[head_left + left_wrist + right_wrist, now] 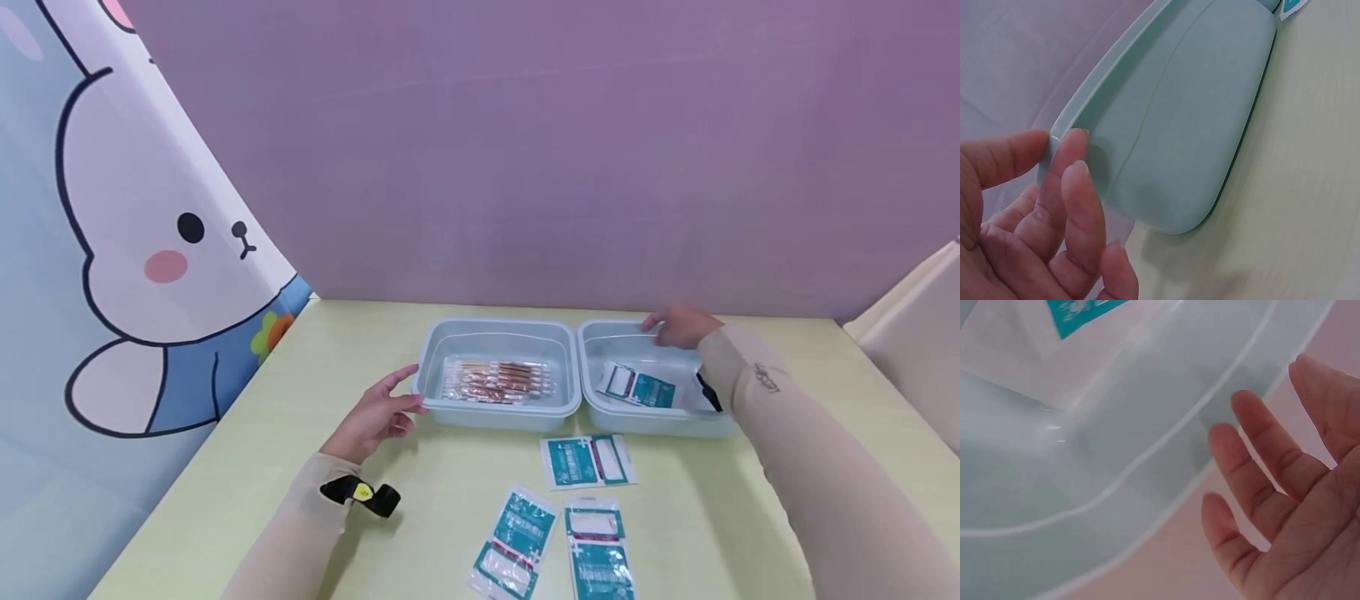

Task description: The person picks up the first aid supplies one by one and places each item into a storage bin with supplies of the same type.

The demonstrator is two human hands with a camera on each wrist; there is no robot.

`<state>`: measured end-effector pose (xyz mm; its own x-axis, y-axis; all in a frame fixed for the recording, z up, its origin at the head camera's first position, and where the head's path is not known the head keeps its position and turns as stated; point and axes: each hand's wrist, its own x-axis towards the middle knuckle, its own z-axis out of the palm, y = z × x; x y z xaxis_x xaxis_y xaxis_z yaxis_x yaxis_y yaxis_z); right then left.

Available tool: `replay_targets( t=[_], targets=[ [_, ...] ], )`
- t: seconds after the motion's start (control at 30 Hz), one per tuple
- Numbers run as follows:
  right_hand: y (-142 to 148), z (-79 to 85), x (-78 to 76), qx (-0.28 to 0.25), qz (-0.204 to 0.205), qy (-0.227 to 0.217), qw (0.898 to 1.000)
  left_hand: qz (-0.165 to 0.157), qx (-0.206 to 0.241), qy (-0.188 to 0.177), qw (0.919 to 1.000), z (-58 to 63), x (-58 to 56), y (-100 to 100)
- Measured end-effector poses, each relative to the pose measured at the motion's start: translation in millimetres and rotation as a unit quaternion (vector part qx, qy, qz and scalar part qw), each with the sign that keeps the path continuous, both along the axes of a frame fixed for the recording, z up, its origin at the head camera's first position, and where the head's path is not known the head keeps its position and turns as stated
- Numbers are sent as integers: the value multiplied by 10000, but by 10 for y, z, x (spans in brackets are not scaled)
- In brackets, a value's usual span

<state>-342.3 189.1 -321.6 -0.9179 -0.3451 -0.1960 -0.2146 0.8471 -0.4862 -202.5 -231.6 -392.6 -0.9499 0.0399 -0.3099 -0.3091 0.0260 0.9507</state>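
Observation:
At the left end of the left pale blue plastic tub (468, 417), my left hand (377, 414) touches the rim with spread fingertips, as the left wrist view shows close up. Bundles of cotton swabs (502, 381) in clear wrapping lie inside that tub. My right hand (682, 326) is at the far rim of the right tub (645, 423). In the right wrist view its fingers (1254, 481) look loosely extended beside the rim, with nothing between them. A teal-and-white packet (640, 387) lies inside the right tub, partly overlapping a clear wrapper edge.
Three more teal-and-white packets lie on the yellow table (420, 517) in front of the tubs: one crosswise packet (588, 462), one slanted packet (515, 546) and one lengthwise packet (598, 550). The tubs stand side by side before a purple backdrop (525, 167). A rabbit-print cloth (150, 308) hangs at left.

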Motion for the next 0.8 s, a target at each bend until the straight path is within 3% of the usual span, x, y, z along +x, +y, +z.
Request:
replay_targets(
  t=[0.17,0.4,0.57,0.7,0.8],
  targets=[
    [-77,183,221,-130,643,214,9976,43,-3,5,10000,3,2,8],
    [-235,317,792,-232,1275,862,9878,2,104,23,9999,-14,9,25],
    [-318,235,1142,-397,2002,1380,9692,151,91,-21,9998,-23,0,52],
    [-368,66,1317,-414,2651,1547,9508,327,73,-58,9994,-16,-12,88],
    [-402,-97,1403,-346,2890,1576,9436,385,46,-53,9992,-10,-10,105]
  ],
)
